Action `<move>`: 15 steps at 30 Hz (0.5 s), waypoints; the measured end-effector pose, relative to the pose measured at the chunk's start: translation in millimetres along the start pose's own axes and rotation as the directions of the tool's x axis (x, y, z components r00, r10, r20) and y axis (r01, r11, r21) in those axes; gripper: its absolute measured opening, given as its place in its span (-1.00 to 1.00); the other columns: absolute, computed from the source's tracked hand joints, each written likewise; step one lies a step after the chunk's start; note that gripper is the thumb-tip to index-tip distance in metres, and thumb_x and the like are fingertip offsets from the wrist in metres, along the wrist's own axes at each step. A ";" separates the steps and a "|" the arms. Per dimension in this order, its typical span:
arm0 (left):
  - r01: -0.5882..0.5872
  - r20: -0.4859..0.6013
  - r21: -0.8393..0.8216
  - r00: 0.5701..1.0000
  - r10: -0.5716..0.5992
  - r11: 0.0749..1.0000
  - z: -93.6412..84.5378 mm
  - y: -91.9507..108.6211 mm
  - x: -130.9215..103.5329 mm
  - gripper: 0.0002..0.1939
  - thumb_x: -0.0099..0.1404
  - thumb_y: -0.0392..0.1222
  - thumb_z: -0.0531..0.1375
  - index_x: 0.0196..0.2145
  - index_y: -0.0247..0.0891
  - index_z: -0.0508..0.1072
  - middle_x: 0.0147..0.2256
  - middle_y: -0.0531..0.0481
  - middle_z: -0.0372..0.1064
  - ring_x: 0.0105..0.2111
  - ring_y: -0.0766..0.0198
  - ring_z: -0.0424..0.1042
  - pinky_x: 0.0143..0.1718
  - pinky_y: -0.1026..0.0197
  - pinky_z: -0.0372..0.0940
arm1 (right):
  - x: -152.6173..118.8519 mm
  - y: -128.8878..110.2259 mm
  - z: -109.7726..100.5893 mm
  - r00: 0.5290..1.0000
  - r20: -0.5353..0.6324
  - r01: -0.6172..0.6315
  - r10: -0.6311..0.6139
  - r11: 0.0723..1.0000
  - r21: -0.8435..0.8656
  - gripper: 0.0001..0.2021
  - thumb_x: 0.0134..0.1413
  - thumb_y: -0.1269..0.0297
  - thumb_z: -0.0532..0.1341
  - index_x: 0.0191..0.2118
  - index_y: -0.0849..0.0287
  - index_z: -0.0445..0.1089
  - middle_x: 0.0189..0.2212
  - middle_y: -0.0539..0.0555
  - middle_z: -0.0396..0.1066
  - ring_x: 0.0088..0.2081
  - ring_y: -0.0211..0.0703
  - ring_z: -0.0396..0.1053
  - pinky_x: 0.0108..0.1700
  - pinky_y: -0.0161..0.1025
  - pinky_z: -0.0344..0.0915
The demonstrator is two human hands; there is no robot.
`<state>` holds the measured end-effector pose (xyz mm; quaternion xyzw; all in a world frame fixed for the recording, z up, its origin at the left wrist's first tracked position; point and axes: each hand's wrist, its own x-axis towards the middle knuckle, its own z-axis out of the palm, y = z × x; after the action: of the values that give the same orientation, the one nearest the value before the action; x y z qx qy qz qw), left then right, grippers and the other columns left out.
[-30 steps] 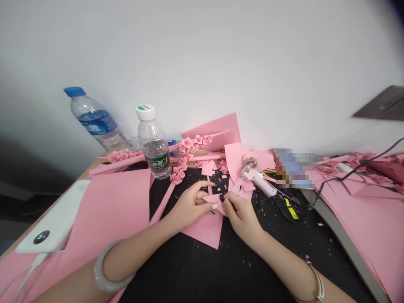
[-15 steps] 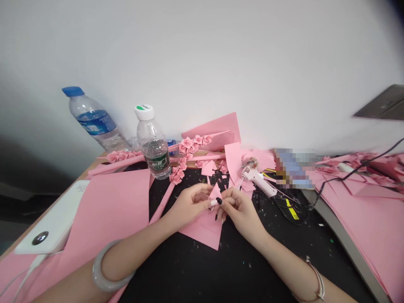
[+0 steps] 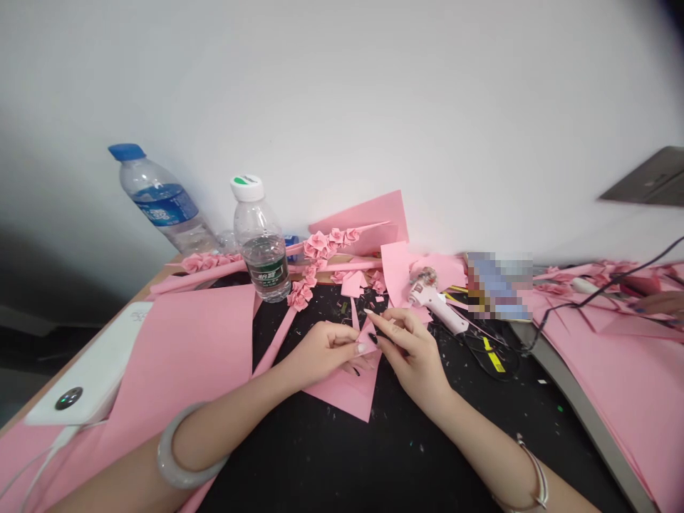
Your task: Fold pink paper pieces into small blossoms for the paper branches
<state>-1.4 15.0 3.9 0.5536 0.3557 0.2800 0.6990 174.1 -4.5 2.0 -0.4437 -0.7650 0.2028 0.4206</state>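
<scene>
A small folded piece of pink paper [image 3: 365, 340] is held up between both hands. My left hand [image 3: 320, 353] pinches its lower left side, thumb on top, other fingers curled beneath. My right hand [image 3: 414, 349] has thumb and index finger at the paper's upper right edge, closed around it; the exact contact is partly hidden. Below them a larger pink sheet [image 3: 353, 395] lies on the black tabletop [image 3: 320, 463]. Just beyond my right hand lies a white glue gun [image 3: 438, 306]. Pink paper flowers on a stem [image 3: 302, 296] lie beyond my left hand.
A green-labelled bottle [image 3: 264, 260] and a blue-capped bottle [image 3: 160, 203] stand at the back left. A white power bank [image 3: 90, 377] lies on the left. Pink sheets [image 3: 614, 385] are stacked on the right, where another person's hand [image 3: 662, 305] shows. A black cable [image 3: 598, 288] crosses there.
The folded paper has tilted and turned between my fingers. My right index finger has lifted and stretched toward its top. Another person's hand has appeared at the right edge.
</scene>
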 end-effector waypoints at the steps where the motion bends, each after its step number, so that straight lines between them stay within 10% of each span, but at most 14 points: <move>1: 0.013 0.014 0.002 1.000 -0.013 1.000 -0.8 0.7 -0.5 -0.74 0.11 -0.09 0.20 -0.33 -0.35 0.49 -0.43 -0.10 0.49 -0.40 0.15 0.48 -0.41 0.19 0.36 | 0.0 -0.3 -0.3 1.000 -0.019 0.006 -0.006 1.000 0.009 -0.65 0.09 0.48 0.07 -0.04 -0.01 0.34 -0.23 0.08 0.21 -0.31 -0.19 0.24 -0.29 -0.22 0.24; 15: 0.048 -0.006 -0.138 0.999 -0.049 0.989 -7.7 -5.9 -0.3 -0.70 0.11 -0.06 0.20 -0.27 -0.34 0.45 -0.34 -0.14 0.49 -0.32 0.13 0.49 -0.26 0.14 0.34 | 4.4 -0.3 -2.2 1.000 0.004 -0.010 0.009 1.000 0.019 -0.87 0.01 0.45 0.15 -0.32 0.12 0.39 -0.22 0.12 0.34 -0.17 -0.08 0.31 -0.26 -0.17 0.29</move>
<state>-7.8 17.9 -2.8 0.4941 0.3522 0.2894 0.7403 174.6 -1.0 5.4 -0.4429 -0.7618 0.2129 0.4222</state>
